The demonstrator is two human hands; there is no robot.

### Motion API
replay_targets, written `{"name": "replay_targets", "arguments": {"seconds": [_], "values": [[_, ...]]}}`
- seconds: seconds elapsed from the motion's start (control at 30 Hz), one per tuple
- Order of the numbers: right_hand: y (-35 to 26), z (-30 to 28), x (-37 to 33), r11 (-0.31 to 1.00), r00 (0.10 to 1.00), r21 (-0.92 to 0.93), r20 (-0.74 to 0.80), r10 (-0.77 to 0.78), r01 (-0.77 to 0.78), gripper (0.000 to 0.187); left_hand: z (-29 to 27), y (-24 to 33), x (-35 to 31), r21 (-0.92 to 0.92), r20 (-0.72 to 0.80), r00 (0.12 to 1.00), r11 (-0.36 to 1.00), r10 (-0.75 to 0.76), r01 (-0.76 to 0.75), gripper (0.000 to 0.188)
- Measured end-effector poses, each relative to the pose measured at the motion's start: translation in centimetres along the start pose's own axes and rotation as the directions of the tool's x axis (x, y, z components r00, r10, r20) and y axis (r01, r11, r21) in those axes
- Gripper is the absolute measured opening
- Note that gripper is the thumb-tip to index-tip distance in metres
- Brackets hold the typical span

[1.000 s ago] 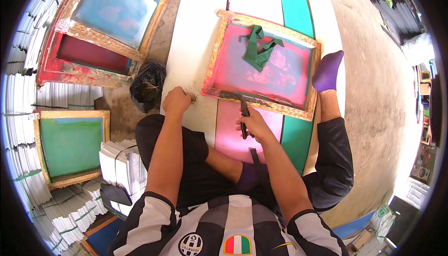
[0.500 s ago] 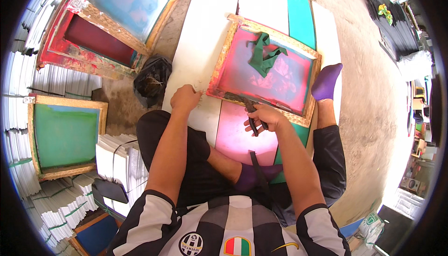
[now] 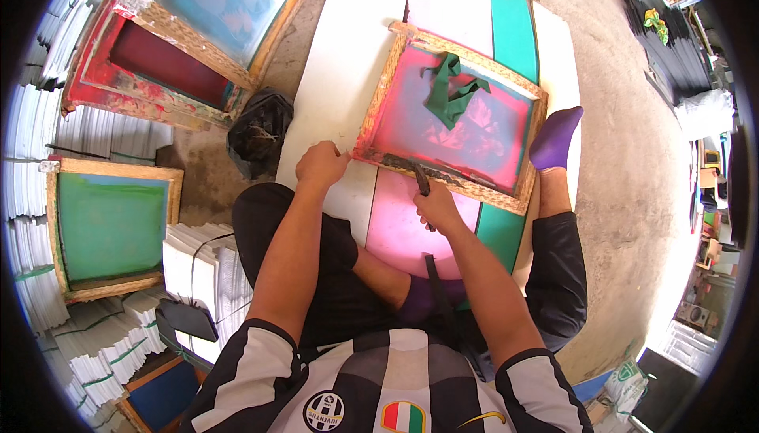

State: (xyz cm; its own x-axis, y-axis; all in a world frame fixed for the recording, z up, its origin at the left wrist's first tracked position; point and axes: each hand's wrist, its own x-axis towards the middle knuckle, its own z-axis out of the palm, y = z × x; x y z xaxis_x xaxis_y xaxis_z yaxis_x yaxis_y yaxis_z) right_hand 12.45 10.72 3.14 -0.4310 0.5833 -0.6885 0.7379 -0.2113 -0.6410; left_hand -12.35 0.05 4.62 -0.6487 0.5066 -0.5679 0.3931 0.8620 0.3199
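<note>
A wooden screen-printing frame with pink-stained mesh lies on the striped board. My right hand is closed round black-handled pliers; their jaws meet the frame's near rail, where the edge is dark and worn. Whether the jaws grip anything is too small to tell. Beside the frame's near-left corner my left hand is closed, fingers curled and tips close to the wood; what they hold, if anything, is hidden. A crumpled dark green cloth strip rests on the mesh.
My purple-socked foot lies against the frame's right side. On the left are a black plastic bag, a green-meshed frame, a blue-meshed frame and tied paper stacks. Concrete floor runs along the right.
My right fingers have closed, bringing the spread plier handles together, and the hand has shifted slightly left. My left hand has moved a little right, closer to the frame corner.
</note>
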Motion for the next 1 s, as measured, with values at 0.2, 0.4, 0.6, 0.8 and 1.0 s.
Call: {"name": "replay_targets", "arguments": {"seconds": [0.2,0.4,0.6,0.8,1.0], "values": [[1.2,1.3,0.6,0.992,0.997,-0.121,-0.078,0.009,-0.019,0.025,0.4,0.2,0.0,-0.007,0.000,1.000,1.000,0.006,-0.006,0.050],[3.6,3.7,1.3,0.943,0.915,-0.288,-0.313,-0.256,0.166,0.031,0.8,0.1,-0.1,-0.043,-0.056,0.997,0.998,0.049,-0.051,0.052],[3.8,4.3,0.2,0.962,0.905,-0.194,-0.344,-0.251,0.193,0.028,2.5,-0.9,0.4,-0.187,-0.185,0.959,0.950,0.216,-0.250,0.039],[4.4,6.8,-1.3,0.913,0.886,-0.064,-0.223,-0.407,0.404,0.022,4.9,0.5,-1.5,-0.442,-0.132,0.795,0.683,0.591,-0.581,0.029],[0.9,6.7,-3.4,0.945,0.966,0.243,0.083,-0.246,0.220,0.026,5.2,0.2,-1.5,-0.582,0.080,0.778,0.663,0.623,-0.471,0.027]]}}
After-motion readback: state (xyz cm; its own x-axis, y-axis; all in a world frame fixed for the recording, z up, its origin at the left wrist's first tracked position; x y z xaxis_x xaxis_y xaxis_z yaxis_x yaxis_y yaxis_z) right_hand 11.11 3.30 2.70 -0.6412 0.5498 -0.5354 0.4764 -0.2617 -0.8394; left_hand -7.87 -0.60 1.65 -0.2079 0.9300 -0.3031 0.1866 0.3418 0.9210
